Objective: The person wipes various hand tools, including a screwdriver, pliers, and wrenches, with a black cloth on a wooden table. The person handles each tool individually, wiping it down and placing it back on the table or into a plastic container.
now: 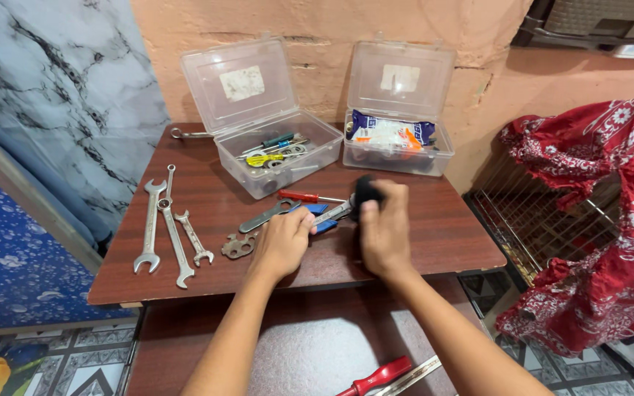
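My left hand rests on the brown table, its fingers closed around blue-handled pliers whose metal jaws point right. My right hand grips a round black object, blurred, just beyond the pliers' tip. A red-handled screwdriver lies right behind both hands. A flat metal multi-tool and a grey wrench lie next to my left hand.
Three silver spanners lie at the table's left. Two open clear plastic boxes stand at the back: the left box holds small tools, the right box a packet. A red screwdriver lies on a lower shelf. A wire cage with red cloth stands right.
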